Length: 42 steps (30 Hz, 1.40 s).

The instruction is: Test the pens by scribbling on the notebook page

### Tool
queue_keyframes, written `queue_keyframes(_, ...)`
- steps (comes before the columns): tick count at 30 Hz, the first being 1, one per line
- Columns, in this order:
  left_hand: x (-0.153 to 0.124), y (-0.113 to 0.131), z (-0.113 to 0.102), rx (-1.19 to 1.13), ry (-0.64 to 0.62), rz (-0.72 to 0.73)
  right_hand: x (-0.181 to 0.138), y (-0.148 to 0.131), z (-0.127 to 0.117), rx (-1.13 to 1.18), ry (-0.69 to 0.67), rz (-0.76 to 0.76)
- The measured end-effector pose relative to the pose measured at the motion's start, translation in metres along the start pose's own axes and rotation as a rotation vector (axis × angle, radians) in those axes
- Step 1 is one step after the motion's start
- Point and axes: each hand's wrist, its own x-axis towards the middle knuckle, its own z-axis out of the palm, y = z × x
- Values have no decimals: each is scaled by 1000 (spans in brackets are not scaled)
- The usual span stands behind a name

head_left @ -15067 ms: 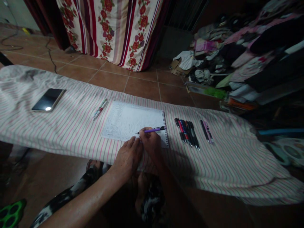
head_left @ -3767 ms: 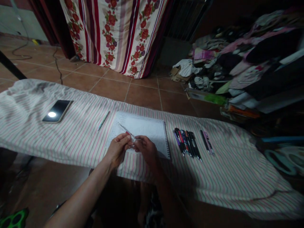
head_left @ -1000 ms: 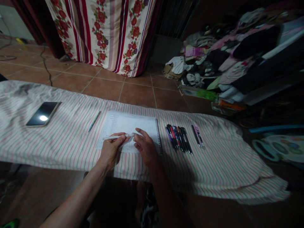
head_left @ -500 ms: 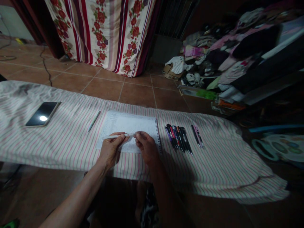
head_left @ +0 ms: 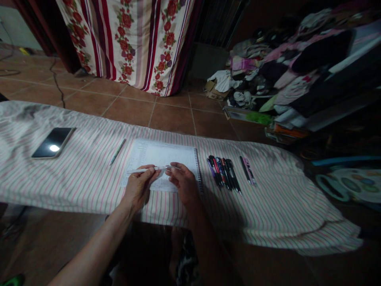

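Over a spiral notebook (head_left: 175, 153) with writing on its page, both hands meet at a white pen (head_left: 137, 171). My left hand (head_left: 139, 182) is closed on the pen's barrel, which lies nearly level and points left and right. At the pen's right end, the fingers of my right hand (head_left: 184, 180) are pinched; the small part between them is too hard to make out. A light grey pen (head_left: 117, 151) lies left of the notebook. Right of it sits a row of several pens (head_left: 224, 174), with a black pen (head_left: 245, 171) and a pink pen (head_left: 250, 171) farther right.
A striped cloth (head_left: 89, 174) covers the long surface. A phone (head_left: 53, 143) lies at its left. Beyond are a tiled floor (head_left: 133, 107), a floral curtain (head_left: 143, 47) and piled clothes (head_left: 268, 67). A pale blue plastic object (head_left: 333, 188) stands at the right.
The right hand's fingers have shifted slightly along the pen's right end. Both hands stay over the notebook, and the other things have not moved.
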Motion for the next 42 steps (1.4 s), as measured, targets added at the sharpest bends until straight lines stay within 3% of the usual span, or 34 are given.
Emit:
queue_keyframes(21, 0, 1, 3, -8, 5, -31, 11, 11, -5, 66, 122, -53)
queue_keyframes(24, -2, 3, 7, -24, 32, -42, 12, 12, -6, 70, 123, -54)
queue_keyframes(35, 0, 1, 4, -101, -57, -46, 12, 10, -8, 78, 126, -57)
queue_keyframes(42, 1, 0, 4, -103, -17, -34, 14, 10, -9, 63, 139, -99)
